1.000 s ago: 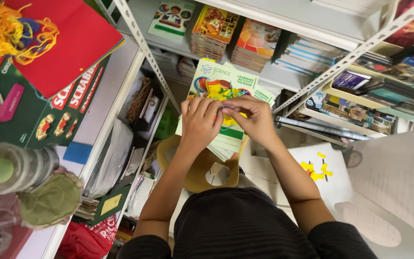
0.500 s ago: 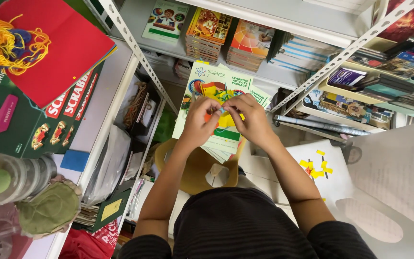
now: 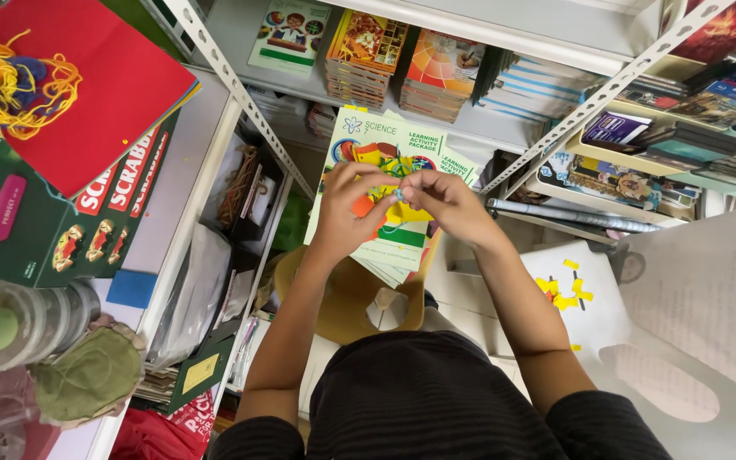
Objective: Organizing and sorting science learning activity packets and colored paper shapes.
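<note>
Both hands meet above a stack of activity booklets (image 3: pixel 389 243) resting on a tan chair (image 3: pixel 342 302). The left hand (image 3: pixel 347 209) and right hand (image 3: pixel 449 204) each pinch closed on a small yellow-and-orange paper piece (image 3: pixel 385 200), held between them over the stack's middle, in front of the metal shelf (image 3: pixel 487 128).

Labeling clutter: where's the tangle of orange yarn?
Head view, top-left corner: the orange yarn lies on a red paper sheet above the green board-game box.
</note>
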